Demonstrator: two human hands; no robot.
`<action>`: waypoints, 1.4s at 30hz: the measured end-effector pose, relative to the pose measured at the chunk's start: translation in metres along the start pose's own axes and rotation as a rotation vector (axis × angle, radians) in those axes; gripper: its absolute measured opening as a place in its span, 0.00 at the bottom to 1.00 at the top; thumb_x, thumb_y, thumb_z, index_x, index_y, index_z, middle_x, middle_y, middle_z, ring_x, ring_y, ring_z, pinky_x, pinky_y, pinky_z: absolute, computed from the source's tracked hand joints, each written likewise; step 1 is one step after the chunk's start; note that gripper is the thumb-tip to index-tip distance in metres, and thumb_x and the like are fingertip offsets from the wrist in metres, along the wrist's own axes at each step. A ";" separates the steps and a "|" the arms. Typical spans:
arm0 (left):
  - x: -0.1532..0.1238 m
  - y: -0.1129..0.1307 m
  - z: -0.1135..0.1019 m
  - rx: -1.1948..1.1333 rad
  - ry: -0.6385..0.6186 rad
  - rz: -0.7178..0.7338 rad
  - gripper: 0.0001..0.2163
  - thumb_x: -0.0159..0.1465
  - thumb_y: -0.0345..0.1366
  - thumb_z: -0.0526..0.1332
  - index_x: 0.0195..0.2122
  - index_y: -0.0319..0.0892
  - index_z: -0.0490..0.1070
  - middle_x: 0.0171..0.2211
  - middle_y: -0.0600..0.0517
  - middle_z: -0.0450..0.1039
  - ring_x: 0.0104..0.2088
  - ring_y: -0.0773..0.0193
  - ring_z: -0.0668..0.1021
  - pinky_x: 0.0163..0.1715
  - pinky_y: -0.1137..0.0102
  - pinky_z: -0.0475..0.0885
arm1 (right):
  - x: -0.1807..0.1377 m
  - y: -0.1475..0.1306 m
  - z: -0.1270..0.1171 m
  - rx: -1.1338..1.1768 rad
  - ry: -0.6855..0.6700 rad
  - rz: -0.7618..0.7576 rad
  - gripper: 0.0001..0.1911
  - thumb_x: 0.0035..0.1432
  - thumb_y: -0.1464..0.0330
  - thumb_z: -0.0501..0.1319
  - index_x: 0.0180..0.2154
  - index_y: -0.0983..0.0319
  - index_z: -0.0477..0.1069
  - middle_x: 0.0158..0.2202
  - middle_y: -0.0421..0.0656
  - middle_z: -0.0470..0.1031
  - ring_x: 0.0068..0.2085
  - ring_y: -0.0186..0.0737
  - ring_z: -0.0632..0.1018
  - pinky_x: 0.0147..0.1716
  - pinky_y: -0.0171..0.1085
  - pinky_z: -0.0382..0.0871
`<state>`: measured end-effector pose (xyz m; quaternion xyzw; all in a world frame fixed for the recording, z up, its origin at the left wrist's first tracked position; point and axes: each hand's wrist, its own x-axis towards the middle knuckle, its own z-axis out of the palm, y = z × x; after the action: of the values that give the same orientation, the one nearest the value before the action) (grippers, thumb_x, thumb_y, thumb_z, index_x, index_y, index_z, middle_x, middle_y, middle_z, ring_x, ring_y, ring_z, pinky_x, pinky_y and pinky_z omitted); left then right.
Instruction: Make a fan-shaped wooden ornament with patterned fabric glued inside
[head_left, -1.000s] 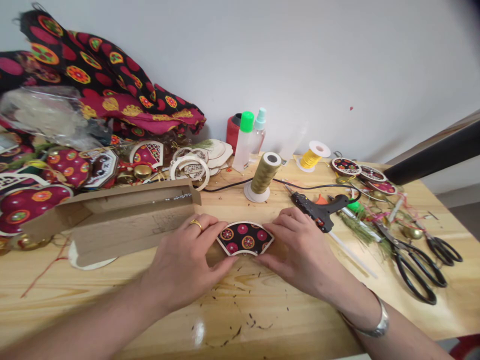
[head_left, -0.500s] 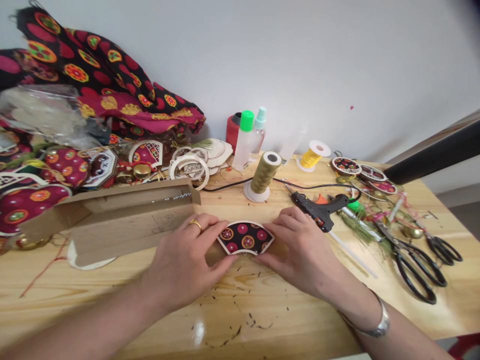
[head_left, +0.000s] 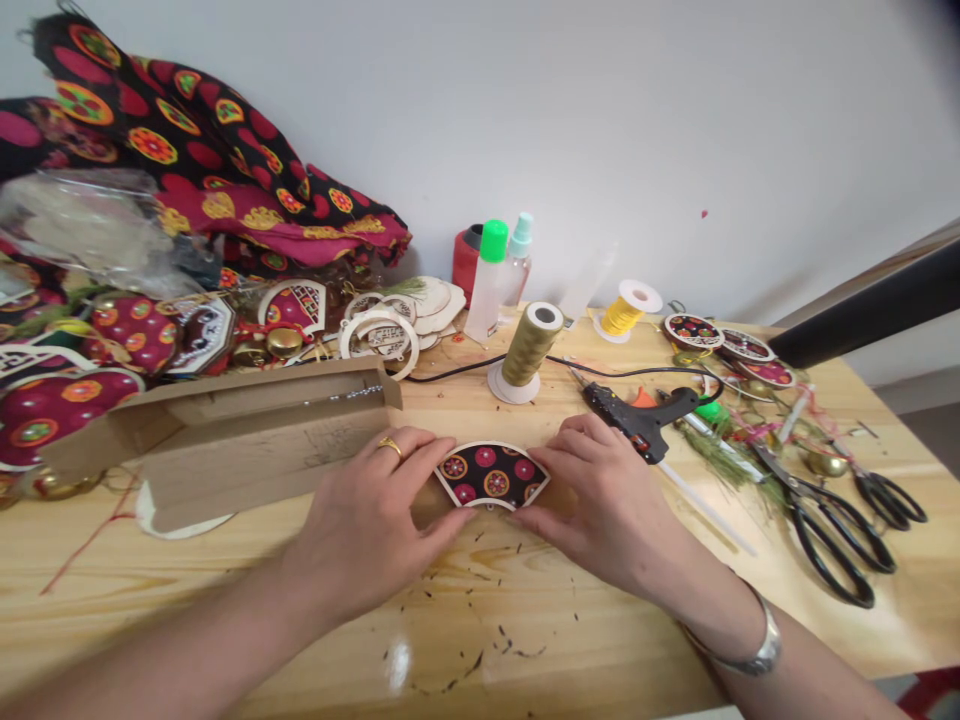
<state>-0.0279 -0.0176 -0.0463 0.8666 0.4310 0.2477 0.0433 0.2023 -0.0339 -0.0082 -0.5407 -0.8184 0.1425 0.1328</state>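
1 fan-shaped piece (head_left: pixel 495 476) between left grip (head_left: pixel 382 515) and right grip (head_left: pixel 604 490), 2 ends pinched, 1 per grip, patterned middle uncovered, on or just above table (head_left: pixel 600 665), thread spool (head_left: pixel 530 350) beyond

The bare left hand (head_left: pixel 367 525), wearing a gold-coloured ring (head_left: pixel 390 446), grips the left end of the black, floral-patterned, pale-rimmed fan-shaped piece (head_left: pixel 494 478) between thumb and bent fingers. The bare right hand (head_left: pixel 604 500) mirrors it at the piece's right end, a silver-coloured metal bangle (head_left: pixel 766 648) round its wrist. Both forearms slant in toward the piece from its near side.
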 end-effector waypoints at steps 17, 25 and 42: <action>-0.001 -0.003 0.001 -0.026 -0.007 0.029 0.18 0.61 0.42 0.62 0.49 0.38 0.70 0.42 0.43 0.74 0.38 0.54 0.77 0.34 0.58 0.77 | 0.000 0.000 -0.001 -0.006 -0.019 0.009 0.15 0.54 0.58 0.65 0.39 0.62 0.77 0.34 0.48 0.74 0.43 0.51 0.68 0.44 0.49 0.65; -0.003 -0.004 0.004 -0.016 -0.012 0.032 0.18 0.60 0.42 0.64 0.49 0.40 0.70 0.42 0.45 0.73 0.38 0.55 0.77 0.34 0.59 0.77 | 0.000 -0.001 -0.001 -0.018 -0.033 0.010 0.14 0.55 0.59 0.65 0.38 0.61 0.77 0.34 0.47 0.74 0.43 0.51 0.68 0.44 0.49 0.64; -0.001 -0.005 0.003 -0.052 -0.060 0.020 0.17 0.61 0.42 0.63 0.50 0.42 0.70 0.43 0.45 0.73 0.39 0.55 0.77 0.36 0.60 0.76 | 0.000 -0.002 -0.001 -0.049 -0.035 -0.002 0.16 0.55 0.57 0.64 0.38 0.62 0.77 0.34 0.48 0.73 0.43 0.51 0.68 0.43 0.49 0.65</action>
<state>-0.0314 -0.0150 -0.0507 0.8765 0.4141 0.2332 0.0760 0.2008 -0.0348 -0.0061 -0.5405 -0.8242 0.1318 0.1051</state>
